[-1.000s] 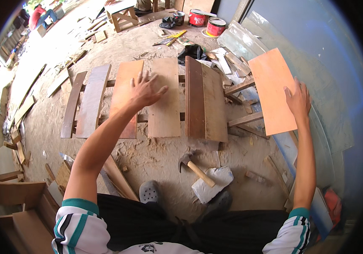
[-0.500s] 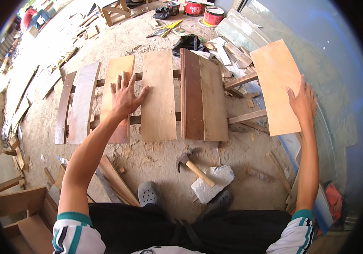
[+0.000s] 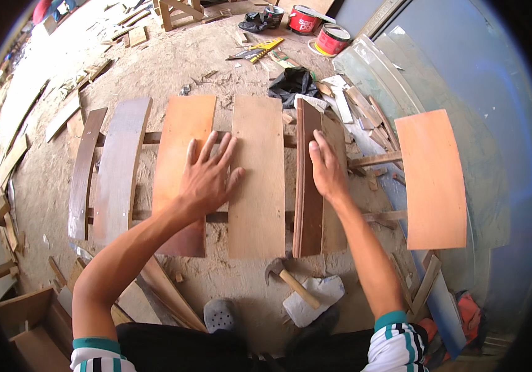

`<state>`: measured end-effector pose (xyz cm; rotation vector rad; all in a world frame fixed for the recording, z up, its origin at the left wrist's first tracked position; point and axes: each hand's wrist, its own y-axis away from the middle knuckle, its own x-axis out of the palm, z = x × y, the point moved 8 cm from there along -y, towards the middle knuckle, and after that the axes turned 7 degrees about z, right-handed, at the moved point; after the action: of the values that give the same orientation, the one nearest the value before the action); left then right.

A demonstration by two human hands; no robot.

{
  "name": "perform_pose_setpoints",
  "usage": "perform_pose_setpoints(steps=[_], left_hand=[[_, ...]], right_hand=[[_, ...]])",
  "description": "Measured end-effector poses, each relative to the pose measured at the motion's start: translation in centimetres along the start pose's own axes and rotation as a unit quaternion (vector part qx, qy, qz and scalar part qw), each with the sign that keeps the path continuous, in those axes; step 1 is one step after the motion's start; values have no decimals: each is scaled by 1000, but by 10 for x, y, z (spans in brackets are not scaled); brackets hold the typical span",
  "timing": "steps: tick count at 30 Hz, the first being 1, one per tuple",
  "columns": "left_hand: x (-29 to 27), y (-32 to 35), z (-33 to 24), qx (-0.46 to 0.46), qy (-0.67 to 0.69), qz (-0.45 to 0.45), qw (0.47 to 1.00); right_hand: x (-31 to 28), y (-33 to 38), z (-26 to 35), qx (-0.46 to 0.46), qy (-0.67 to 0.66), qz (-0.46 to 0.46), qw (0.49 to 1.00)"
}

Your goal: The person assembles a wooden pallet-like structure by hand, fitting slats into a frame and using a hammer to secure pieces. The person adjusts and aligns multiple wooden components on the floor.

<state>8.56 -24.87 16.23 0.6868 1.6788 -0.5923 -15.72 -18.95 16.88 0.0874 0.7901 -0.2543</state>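
Note:
Several boards lie crosswise over two dark wooden rails, forming a slatted frame on the floor. My left hand (image 3: pixel 209 177) rests with spread fingers across the orange-brown board (image 3: pixel 176 155) and the edge of the pale plywood board (image 3: pixel 256 186). My right hand (image 3: pixel 329 170) has its fingers stretched out over the dark brown grooved board (image 3: pixel 308 211) and the tan board (image 3: pixel 334 226) beside it; whether it presses on them I cannot tell. Past a gap, a light orange board (image 3: pixel 433 180) lies across the right end. At the left end are a greyish board (image 3: pixel 122 161) and a narrow dark board (image 3: pixel 86 173).
A claw hammer (image 3: pixel 297 288) leans on a white block (image 3: pixel 318 301) near my grey clog (image 3: pixel 219 315). Beyond the frame lie a black plastic bag (image 3: pixel 294 84), a yellow-handled saw (image 3: pixel 259 49) and red buckets (image 3: pixel 331 40). Glass sheets (image 3: pixel 483 155) lean at right. Wood scraps litter the floor.
My right hand has left the light orange end board and moved left to the dark brown board. My left hand has shifted slightly right. The view has moved, so everything sits lower.

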Motion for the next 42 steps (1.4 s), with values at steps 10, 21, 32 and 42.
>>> perform_pose_setpoints(steps=[10, 21, 32, 42], left_hand=[[-4, -1, 1, 14, 30, 59, 998], [-6, -4, -16, 10, 19, 71, 997], [-21, -14, -51, -79, -213, 216, 950], [38, 40, -155, -227, 111, 26, 967]], right_hand=[[22, 4, 4, -58, 10, -25, 998], [7, 15, 2, -95, 62, -56, 992], [18, 49, -6, 31, 107, 168, 979], [-10, 139, -24, -13, 282, 397, 873]])
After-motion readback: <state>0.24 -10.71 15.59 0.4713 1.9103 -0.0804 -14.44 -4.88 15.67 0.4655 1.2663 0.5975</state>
